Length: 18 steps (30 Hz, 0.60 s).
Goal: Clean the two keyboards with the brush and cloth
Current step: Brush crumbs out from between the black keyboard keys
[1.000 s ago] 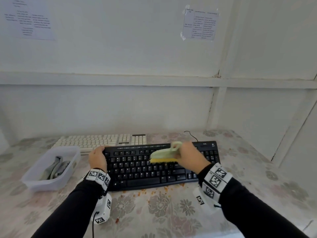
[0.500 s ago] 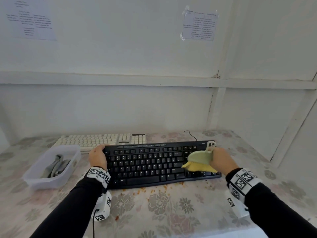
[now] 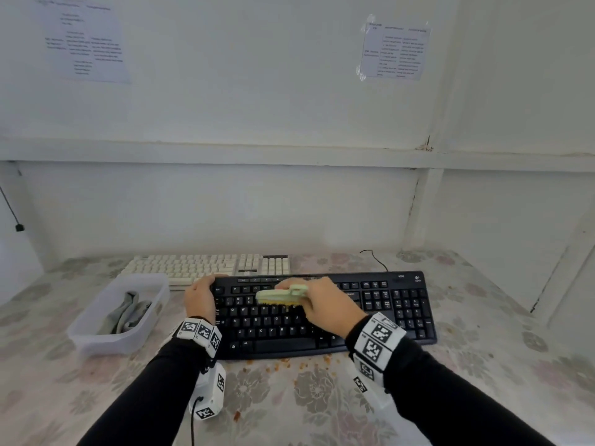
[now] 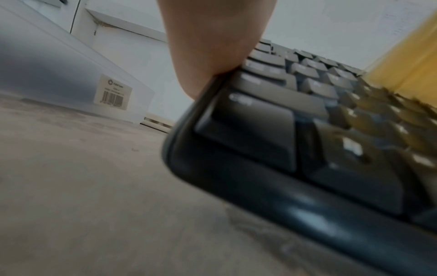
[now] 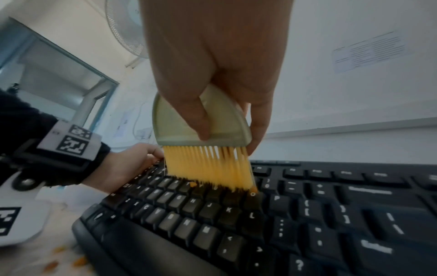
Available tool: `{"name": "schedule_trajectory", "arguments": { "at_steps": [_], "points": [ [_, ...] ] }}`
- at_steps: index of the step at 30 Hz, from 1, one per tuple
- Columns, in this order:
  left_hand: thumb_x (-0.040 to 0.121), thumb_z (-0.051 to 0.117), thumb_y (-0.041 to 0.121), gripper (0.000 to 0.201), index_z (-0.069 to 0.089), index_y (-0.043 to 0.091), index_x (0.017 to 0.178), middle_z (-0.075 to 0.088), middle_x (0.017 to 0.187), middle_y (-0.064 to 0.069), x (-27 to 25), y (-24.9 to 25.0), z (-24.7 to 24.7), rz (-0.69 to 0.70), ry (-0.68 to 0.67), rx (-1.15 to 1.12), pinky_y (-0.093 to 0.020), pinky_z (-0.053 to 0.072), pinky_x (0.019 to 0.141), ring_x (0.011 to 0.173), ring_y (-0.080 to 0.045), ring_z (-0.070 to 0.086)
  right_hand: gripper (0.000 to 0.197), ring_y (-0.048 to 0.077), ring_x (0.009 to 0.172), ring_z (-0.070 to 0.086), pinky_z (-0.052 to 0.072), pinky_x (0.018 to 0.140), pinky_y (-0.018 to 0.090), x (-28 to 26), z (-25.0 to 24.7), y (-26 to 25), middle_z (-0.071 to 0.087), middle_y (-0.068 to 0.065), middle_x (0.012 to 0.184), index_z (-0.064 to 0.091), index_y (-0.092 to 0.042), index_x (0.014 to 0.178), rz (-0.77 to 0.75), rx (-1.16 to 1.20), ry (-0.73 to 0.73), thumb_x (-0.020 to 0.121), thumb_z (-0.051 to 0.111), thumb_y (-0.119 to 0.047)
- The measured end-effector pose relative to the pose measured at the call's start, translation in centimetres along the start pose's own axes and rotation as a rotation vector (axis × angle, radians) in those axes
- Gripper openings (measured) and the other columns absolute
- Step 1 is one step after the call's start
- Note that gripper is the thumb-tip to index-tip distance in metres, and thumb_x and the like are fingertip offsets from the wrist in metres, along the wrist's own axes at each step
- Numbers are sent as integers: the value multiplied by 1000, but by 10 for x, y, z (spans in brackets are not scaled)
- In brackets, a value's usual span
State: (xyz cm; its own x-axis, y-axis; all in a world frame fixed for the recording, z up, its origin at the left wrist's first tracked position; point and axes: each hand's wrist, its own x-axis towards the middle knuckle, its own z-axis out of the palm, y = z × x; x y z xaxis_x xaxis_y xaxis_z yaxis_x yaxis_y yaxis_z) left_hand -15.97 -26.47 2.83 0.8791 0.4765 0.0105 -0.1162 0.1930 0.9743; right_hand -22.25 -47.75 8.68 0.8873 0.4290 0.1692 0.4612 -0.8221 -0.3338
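Here, at your far left, a clear plastic bin (image 3: pixel 146 320) with the grey cloth (image 3: pixel 124 313) in it sits on the floral tablecloth (image 3: pixel 289 403). Your left hand (image 3: pixel 203 297) grips the left end of the black keyboard (image 3: pixel 402 307), fingers curled over its edge. Behind lies the white keyboard (image 3: pixel 193 267). Your right hand (image 3: pixel 328 304) holds the brush (image 3: pixel 281 296) — yellow bristles on the upper letter rows. Orange crumbs (image 3: pixel 302 365) dot the cloth along the front edge — white walls behind carry two taped papers (image 3: pixel 394 51).
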Motion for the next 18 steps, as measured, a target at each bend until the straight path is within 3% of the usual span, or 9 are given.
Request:
{"name": "schedule_trajectory", "arguments": {
  "at_steps": [4,7,10,14,18],
  "points": [
    [90,40,7,34,68,10,71,65,63,-1,6,-5,-2,-22,-11,-24,-24,50,55,63,-19,59,42,29,89,62,52,73,37,5,11,-3,69,9,100,55,-29,122,-18,-67,-28,90,45,-3],
    [90,40,7,35,68,10,70,65,58,2,4,-4,-1,-18,-11,-37,-19,49,49,59,-15,58,45,30,88,58,41,62,29,-1,10,9,65,12,101,54,-29,122,59,-137,-68,88,45,1],
    [90,41,7,33,68,9,71,64,61,-1,5,-5,0,-23,5,-49,-24,48,54,61,-17,58,42,26,71,54,34,47,24,-13,-1,30,63,11,97,57,-30,113,157,-144,-89,88,43,1],
    [89,43,8,30,68,9,72,65,59,0,8,-7,-1,-40,3,-55,-18,49,49,60,-17,57,36,19,70,53,43,57,25,-31,-22,59,65,6,92,61,-24,105,300,-177,-78,87,43,0],
    [86,46,14,29,67,-4,92,62,82,-15,11,-11,-1,-76,6,-57,-32,49,62,71,-26,58,26,20,78,64,53,67,26,-38,-38,83,67,8,96,63,-12,104,427,-268,-53,86,47,-6]
  ]
}}
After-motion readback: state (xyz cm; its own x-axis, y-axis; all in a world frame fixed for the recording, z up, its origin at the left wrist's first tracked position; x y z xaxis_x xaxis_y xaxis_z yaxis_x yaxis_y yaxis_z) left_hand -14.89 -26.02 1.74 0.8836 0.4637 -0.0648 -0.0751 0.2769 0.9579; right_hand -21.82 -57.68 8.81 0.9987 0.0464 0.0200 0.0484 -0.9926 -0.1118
